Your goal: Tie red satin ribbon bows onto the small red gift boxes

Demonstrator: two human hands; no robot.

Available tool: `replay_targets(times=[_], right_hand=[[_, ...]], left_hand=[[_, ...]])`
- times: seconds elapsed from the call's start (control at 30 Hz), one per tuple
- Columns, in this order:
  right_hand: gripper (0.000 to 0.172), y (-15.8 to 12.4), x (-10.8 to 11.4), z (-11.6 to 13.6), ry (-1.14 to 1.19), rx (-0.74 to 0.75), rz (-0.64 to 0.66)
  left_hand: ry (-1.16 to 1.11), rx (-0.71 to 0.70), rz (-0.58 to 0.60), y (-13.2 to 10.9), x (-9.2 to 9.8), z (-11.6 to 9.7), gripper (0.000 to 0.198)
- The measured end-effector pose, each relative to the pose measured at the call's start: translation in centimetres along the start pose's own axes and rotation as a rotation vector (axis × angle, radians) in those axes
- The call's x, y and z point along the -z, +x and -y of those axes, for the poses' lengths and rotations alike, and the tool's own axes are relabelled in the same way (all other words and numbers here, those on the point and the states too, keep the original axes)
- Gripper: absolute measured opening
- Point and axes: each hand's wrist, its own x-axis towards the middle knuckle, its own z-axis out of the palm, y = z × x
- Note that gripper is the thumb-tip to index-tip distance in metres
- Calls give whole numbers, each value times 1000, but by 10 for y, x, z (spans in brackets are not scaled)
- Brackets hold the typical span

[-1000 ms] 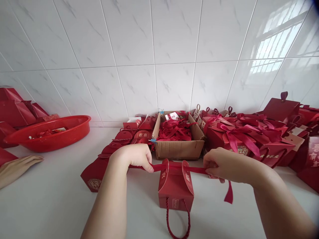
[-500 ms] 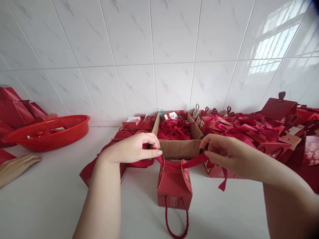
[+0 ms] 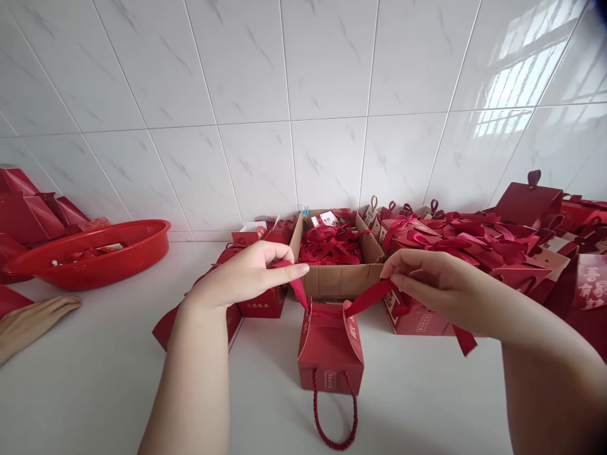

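A small red gift box [image 3: 331,351] stands upright on the white table, its rope handle [image 3: 334,442] hanging down in front. Red ribbon [image 3: 372,297] runs through the top of the box and comes out on both sides. My left hand [image 3: 253,272] pinches one end of it, up and left of the box. The other side is pinched by my right hand [image 3: 422,278], with a loose tail dangling below the fingers. Both ribbon lengths slant upward from the box top.
Behind the gift box stands a cardboard box [image 3: 339,278] of red ribbons. Many ribboned red boxes [image 3: 474,253] are heaped at right; more lie left of the carton. A red plastic basket [image 3: 104,262] sits farther left, near another person's hand [image 3: 38,319].
My left hand has risen slightly and moved left, drawing out more ribbon on that side. The ribbon tail at my right hand has swung right. The gift box stays in place.
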Motion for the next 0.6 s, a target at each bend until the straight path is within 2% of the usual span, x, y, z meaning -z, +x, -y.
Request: replay_targets(times=[0.13, 0.3, 0.4, 0.6], right_hand=[[19, 0, 1, 1, 77, 44, -70], [19, -2, 2, 3, 261, 67, -179], [17, -2, 2, 3, 372, 76, -237], [9, 3, 3, 1, 633, 222, -248]], left_hand=[[-101, -9, -76, -2, 1, -5, 39], [-321, -154, -125, -5, 6, -5, 25], [-448, -201, -115, -6, 8, -5, 20], [-691, -215, -233, -6, 10, -4, 16]])
